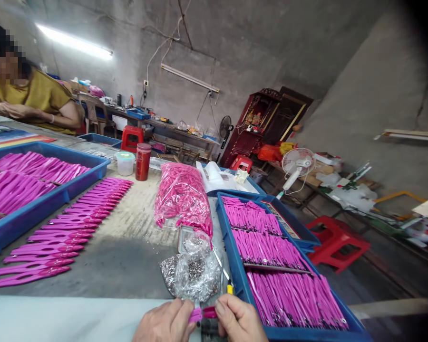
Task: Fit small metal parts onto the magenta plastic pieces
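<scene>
At the bottom edge of the view, the left hand (166, 324) and the right hand (239, 321) meet over the near edge of the grey counter (128, 256), each grip pinched shut on one end of a small magenta plastic handle piece (203, 313). The piece lies roughly level, its long axis running left to right between the 2 hands, though which end is which is hard to tell at this size. Just beyond the fingers sits a crumpled clear plastic bag of small metal parts (194, 271), and just right of it a blue plastic tray of finished magenta pieces (281, 266) in 3 rows. A yellow-handled tool (229, 286) lies between bag and tray. Risk, as I judge it: the piece is held over the counter's lip, so a slack pinch could drop it to the floor, and a careless elbow could snag the bag and spill its parts.
</scene>
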`<action>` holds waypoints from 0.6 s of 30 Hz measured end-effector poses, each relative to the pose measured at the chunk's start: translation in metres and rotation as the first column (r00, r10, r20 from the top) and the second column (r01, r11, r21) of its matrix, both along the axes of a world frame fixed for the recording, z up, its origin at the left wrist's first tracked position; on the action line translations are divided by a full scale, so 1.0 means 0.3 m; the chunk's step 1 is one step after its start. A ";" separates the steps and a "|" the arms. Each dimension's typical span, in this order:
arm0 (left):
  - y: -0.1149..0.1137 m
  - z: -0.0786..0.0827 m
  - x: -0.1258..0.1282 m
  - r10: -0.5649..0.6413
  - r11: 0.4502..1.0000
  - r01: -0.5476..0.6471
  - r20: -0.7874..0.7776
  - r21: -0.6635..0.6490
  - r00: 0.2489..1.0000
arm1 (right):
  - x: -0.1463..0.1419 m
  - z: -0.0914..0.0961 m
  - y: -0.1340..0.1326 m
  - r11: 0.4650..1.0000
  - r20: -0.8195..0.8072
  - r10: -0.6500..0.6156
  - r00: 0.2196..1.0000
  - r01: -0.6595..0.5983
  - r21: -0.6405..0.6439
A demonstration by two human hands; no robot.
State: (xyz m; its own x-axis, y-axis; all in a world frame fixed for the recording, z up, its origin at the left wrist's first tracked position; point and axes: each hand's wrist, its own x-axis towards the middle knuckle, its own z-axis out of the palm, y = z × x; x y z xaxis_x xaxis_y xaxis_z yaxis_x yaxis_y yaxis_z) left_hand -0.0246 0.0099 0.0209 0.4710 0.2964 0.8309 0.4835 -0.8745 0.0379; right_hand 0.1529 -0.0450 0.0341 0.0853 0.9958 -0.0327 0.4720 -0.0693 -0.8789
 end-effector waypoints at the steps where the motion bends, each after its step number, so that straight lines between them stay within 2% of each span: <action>1: -0.001 0.001 0.000 0.001 1.000 -0.001 -0.005 -0.002 1.000 | -0.002 -0.001 0.001 1.000 -0.002 -0.010 1.000 0.010 -0.009; 8: -0.004 0.006 0.000 0.014 1.000 -0.013 -0.042 0.011 0.999 | -0.021 0.004 0.007 0.995 -0.074 -0.038 0.997 0.031 -0.092; 15: -0.014 -0.052 0.003 0.062 0.996 -0.067 -0.075 -0.061 0.995 | -0.033 -0.016 0.008 0.986 -0.211 -0.094 0.973 0.061 -0.157; 18: -0.011 -0.053 0.001 0.046 0.997 -0.050 -0.082 -0.050 0.996 | -0.036 -0.016 0.008 0.985 -0.229 -0.109 0.967 0.074 -0.155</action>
